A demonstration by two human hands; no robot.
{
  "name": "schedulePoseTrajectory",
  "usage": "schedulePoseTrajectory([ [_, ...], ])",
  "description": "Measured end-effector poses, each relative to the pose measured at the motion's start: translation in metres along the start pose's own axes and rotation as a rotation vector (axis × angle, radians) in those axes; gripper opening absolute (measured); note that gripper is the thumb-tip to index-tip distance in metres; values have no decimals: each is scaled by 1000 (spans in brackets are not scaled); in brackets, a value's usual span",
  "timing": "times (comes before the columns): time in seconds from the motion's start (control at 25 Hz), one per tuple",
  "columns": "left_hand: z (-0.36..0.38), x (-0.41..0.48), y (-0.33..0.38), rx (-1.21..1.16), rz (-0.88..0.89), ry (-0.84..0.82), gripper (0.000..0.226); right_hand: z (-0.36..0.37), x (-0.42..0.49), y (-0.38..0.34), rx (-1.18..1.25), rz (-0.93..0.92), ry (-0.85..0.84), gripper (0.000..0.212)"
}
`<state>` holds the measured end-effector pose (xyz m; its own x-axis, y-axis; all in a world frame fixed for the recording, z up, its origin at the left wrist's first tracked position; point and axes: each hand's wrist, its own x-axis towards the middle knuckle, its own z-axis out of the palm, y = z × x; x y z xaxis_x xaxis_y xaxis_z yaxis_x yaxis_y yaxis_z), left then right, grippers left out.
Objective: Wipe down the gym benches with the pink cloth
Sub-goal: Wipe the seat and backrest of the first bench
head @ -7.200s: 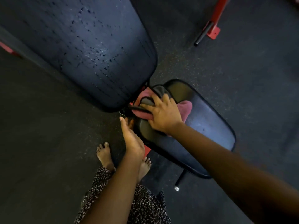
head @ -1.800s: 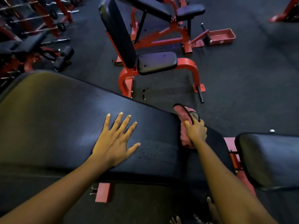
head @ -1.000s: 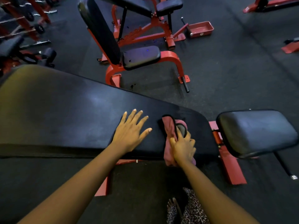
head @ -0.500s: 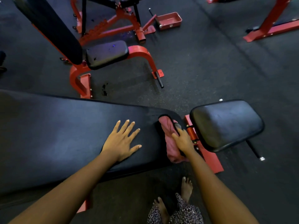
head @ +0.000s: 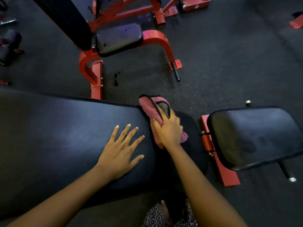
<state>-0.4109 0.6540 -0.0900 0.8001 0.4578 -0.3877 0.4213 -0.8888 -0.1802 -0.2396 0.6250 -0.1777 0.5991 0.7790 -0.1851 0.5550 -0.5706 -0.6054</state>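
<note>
Pink cloth [head: 148,106] has travelled from the near edge of the counter [head: 65,136] to its far edge. I note right grip [head: 169,130] clutching it, left grip [head: 121,153] spread flat. This end looks nearly wiped.

Both bare arms reach forward and down from the lower edge of the view, the forearms uncovered. The left hand [head: 122,149] lies flat, palm down, on the bench pad [head: 57,136]. Its four fingers are straight and fanned apart, the thumb is splayed out to the right, and the wrist is in line with the forearm. Just beside it, to the right and a little further forward, the right hand [head: 168,130] sits knuckles-up on the pink cloth [head: 148,106]. Its fingers are bent over the bunched fabric and its thumb is against the left fold, gripping the cloth against the pad. The right forearm rises to it from the lower right. The two hands are near each other but not touching.
</note>
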Motion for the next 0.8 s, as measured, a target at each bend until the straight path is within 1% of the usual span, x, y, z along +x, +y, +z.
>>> schedulePoseTrajectory([
  [0.08, -4, 24, 15, -60, -6, 3, 66, 1, 16, 26, 7, 49, 2, 55],
  [0.12, -5, 40, 24, -59, 20, -12, 70, 3, 21, 39, 19, 74, 12, 55],
  [0.16, -3, 56, 32, -20, 63, 1, 72, 5, 25, 53, 28, 107, 18, 56],
  [0.24, 6, 81, 47, 16, 110, -32, 68, 4, 37, 85, 56, 198, 10, 56],
  [0.32, 14, 91, 54, 32, 125, -56, 67, 3, 47, 113, 81, 285, -22, 57],
  [0.44, 25, 95, 57, 113, 111, -34, 70, 7, 56, 148, 85, 342, -73, 56],
  [0.56, 31, 98, 57, 131, 127, -54, 70, 9, 68, 174, 196, 518, -124, 53],
  [0.64, 31, 99, 58, 106, 133, -35, 68, 6, 68, 186, 317, 561, -172, 49],
  [0.72, 33, 99, 58, 112, 134, -23, 68, -7, 60, 190, 407, 561, -118, 46],
  [0.8, 36, 98, 57, 119, 129, -10, 68, -24, 33, 176, 446, 549, -8, 44],
])
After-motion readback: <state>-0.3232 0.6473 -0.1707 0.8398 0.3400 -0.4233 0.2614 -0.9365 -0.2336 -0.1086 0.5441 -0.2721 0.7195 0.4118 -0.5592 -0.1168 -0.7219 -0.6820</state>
